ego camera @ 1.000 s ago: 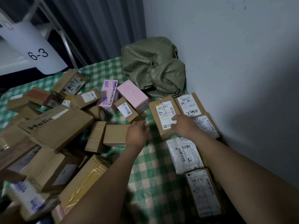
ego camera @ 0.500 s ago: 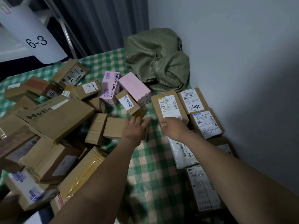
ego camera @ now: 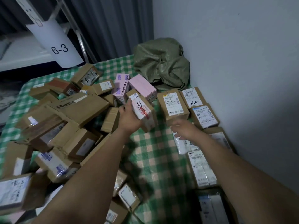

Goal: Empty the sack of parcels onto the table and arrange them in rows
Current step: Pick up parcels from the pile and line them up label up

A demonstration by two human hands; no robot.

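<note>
My left hand (ego camera: 129, 118) grips a small brown parcel (ego camera: 143, 111) with a white label and red writing, lifted above the checked tablecloth (ego camera: 155, 159). My right hand (ego camera: 182, 128) hovers with loose fingers just in front of a labelled brown box (ego camera: 172, 105), over a white soft parcel (ego camera: 184, 143). Several parcels lie in rows along the wall, one marked 2490 (ego camera: 192, 97). The crumpled green sack (ego camera: 161, 63) sits in the far corner. A jumbled heap of brown boxes (ego camera: 68, 120) fills the left side.
Two pink boxes (ego camera: 143, 87) lie at the heap's far edge, one reading Contact lenses (ego camera: 121, 87). The grey wall (ego camera: 234, 62) bounds the right side. A paper sign marked 6-3 (ego camera: 59, 49) hangs from a metal rack behind the table.
My left hand has picked a small parcel off the heap and lifted it toward the rows. My right hand has drawn back from the labelled box.
</note>
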